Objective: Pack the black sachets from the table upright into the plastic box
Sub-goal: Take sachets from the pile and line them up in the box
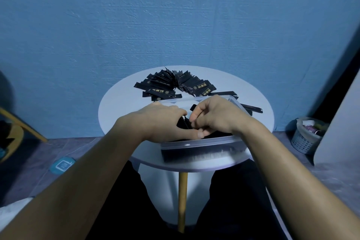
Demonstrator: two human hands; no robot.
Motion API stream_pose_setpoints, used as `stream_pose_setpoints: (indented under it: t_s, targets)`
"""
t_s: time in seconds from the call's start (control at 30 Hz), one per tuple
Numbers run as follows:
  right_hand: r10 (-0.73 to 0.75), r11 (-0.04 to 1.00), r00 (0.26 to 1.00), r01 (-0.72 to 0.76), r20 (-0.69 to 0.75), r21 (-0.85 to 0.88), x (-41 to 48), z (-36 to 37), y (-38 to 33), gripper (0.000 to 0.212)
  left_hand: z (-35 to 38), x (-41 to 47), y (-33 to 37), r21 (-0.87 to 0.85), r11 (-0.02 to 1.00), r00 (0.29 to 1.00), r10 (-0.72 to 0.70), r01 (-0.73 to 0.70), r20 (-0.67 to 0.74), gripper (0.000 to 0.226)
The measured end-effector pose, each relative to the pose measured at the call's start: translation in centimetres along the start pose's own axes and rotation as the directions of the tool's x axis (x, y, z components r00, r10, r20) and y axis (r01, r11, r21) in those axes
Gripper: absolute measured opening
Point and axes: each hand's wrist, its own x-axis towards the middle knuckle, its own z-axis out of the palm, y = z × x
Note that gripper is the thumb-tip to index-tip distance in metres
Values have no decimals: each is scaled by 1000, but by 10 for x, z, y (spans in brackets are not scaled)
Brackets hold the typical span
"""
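A clear plastic box (202, 143) stands at the near edge of the round white table (120, 115). Black sachets (184, 123) stand packed inside it, dark through the front wall. My left hand (161, 121) lies over the box's left part, fingers against the standing sachets. My right hand (212, 115) is inside the box, pinching a black sachet (193, 107) whose top end sticks out above the fingers. A fanned heap of loose black sachets with gold print (175, 84) lies on the table behind the box. A few more sachets (252, 108) lie to the box's right.
A blue wall rises right behind the table. A grey mesh basket (304, 138) with clutter stands on the floor at the right. A wooden chair leg (21, 124) shows at the left. One wooden table leg (182, 200) runs down between my knees.
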Motion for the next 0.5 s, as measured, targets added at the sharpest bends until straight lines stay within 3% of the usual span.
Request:
stream_pose_setpoints:
  t_s: [0.2, 0.33, 0.4, 0.5]
  targets:
    - [-5, 999, 998, 2, 59, 38, 0, -1, 2, 26, 3, 3, 0, 8, 1000, 1000, 7, -7, 9, 89]
    - [-20, 998, 998, 15, 62, 69, 1, -1, 4, 21, 2, 3, 3, 12, 1000, 1000, 9, -9, 12, 72]
    - [-56, 998, 998, 55, -36, -17, 2, -4, 6, 16, 3, 3, 3, 35, 999, 1000, 3, -4, 20, 78]
    - [-169, 934, 954, 74, -250, -348, 1, -12, 10, 12, 3, 5, 1, 64, 998, 1000, -11, 10, 16, 101]
